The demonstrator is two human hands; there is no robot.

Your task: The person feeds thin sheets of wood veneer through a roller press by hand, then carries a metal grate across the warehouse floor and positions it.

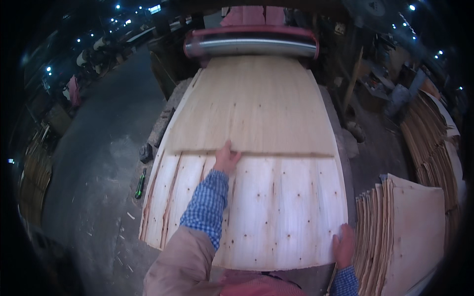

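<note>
A tan wood veneer sheet (pixel 252 108) lies over a paler, knotted veneer sheet (pixel 291 207); its far end reaches the shiny metal roller (pixel 252 45). My left hand (pixel 227 159) rests on the tan sheet's near edge, the index finger stretched forward and the thumb apart. At the pale sheet's right edge, low in the view, is my right hand (pixel 344 247). Its fingers point away from me beside the edge and its thumb overlaps the sheet; nothing shows as gripped.
A stack of veneer sheets (pixel 414 222) stands at the lower right, with taller stacks (pixel 434 143) behind it. On the left, a green and black tool (pixel 140 183) lies by the table. Grey floor (pixel 98 163) with wood scraps stretches along the left side.
</note>
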